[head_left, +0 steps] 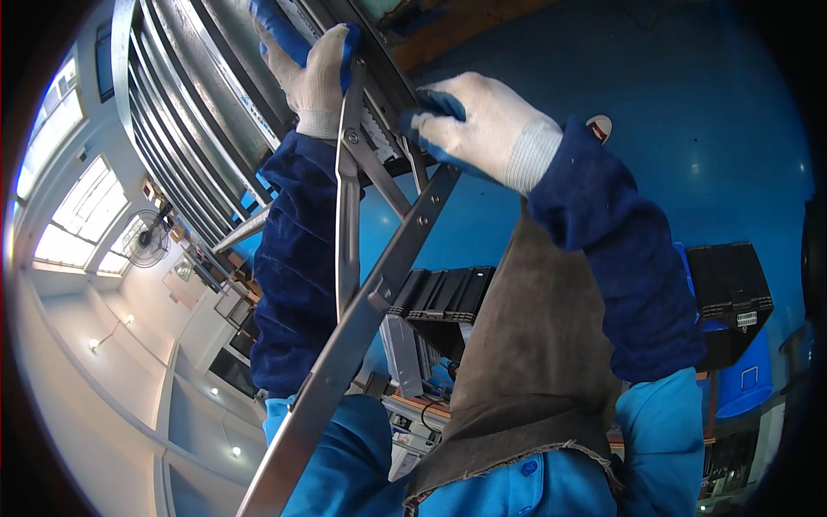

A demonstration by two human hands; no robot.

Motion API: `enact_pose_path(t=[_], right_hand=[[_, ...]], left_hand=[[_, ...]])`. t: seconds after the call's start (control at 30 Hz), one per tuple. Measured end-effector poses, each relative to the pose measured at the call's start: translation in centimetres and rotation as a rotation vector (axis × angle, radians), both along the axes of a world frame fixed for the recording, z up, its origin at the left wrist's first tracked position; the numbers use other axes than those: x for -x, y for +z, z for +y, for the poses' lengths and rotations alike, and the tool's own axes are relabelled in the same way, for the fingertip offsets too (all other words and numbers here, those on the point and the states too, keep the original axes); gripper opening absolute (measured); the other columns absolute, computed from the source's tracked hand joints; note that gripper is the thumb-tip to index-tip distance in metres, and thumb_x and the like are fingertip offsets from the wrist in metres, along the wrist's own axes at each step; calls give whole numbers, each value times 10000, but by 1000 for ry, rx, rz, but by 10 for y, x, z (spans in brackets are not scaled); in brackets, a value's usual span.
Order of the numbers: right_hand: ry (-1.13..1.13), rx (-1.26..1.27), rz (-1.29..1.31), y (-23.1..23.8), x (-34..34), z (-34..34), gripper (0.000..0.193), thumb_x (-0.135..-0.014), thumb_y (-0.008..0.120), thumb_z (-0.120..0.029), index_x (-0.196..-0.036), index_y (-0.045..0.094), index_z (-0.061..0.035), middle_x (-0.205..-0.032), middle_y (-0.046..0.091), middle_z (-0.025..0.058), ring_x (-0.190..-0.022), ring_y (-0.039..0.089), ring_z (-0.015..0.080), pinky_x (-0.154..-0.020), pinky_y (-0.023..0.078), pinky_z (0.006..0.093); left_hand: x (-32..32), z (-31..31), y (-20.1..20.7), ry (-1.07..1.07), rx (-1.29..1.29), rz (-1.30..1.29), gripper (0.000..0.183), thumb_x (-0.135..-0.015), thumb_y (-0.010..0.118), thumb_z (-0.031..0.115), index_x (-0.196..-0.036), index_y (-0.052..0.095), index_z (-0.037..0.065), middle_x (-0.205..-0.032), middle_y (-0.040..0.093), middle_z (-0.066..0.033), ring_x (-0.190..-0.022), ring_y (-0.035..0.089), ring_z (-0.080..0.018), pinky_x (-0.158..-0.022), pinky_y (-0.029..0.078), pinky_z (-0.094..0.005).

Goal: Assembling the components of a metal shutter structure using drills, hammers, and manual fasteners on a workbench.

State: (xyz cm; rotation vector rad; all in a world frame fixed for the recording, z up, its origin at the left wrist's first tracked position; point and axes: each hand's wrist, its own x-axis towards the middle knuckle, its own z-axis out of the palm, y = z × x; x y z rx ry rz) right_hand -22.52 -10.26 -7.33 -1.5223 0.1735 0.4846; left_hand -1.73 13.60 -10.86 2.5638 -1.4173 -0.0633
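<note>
Both hands wear white knit gloves with blue-coated palms and fingers. My left hand (312, 82) lies against a dark metal frame (389, 77), thumb and fingers spread apart, beside the top of a hinged silver metal linkage (347, 185). My right hand (491, 125) is at the frame's right edge, with its fingers curled; what they grip, if anything, is hidden. A long flat metal bar (336, 358) with bolts slants from below the right hand to the lower left, joined to the linkage. Bolt heads show at the linkage's joints.
Long curved metal slats (185, 112) fill the upper left. Black crates (448, 293) stand below the bar, and another black crate (732, 280) sits at the right above a blue bin (748, 383). The floor (680, 172) is blue. A fan (148, 239) stands far left.
</note>
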Motion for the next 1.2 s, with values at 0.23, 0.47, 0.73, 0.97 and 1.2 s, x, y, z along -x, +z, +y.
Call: enact_pose_path(t=[0.23,0.47,0.73,0.97,1.2], right_hand=[[-89,54,91,-4,6,10,318,-924,539,-331,-1051,682,-76,-888,700,136,-829,684,279,-826,531,371],[-236,-168,21,-12,1,-7,314,-917,572,-262,-1034,654,18,-861,689,146,-788,660,185,-746,497,298],[-196,-210,-57,-26,-29,-12,299,-922,582,-240,-1052,649,21,-870,672,68,-775,624,135,-763,491,270],[-143,-240,71,-45,57,-1,327,-807,645,-61,-1133,644,-42,-1070,687,121,-1021,652,213,-929,494,299],[-145,125,-139,-25,63,31,426,-824,650,-208,-1216,555,-70,-1012,673,149,-954,648,313,-849,520,396]], left_hand=[[45,-42,-13,542,247,161,468,-827,678,192,-1244,560,18,-1208,615,-147,-1128,588,-296,-983,443,-355],[48,-54,-9,510,468,254,487,-824,678,201,-1261,554,25,-1214,623,-136,-1155,577,-284,-1031,389,-364],[4,-6,-7,-34,73,-117,529,-809,700,249,-1276,552,52,-1216,626,-108,-1144,585,-260,-1043,374,-354],[10,-7,-8,-7,65,-86,529,-817,692,197,-1291,530,28,-1244,603,-133,-1157,575,-283,-1023,417,-348],[-9,-6,-12,-57,189,126,534,-822,695,181,-1294,518,4,-1269,584,-142,-1167,569,-264,-1030,419,-325]])
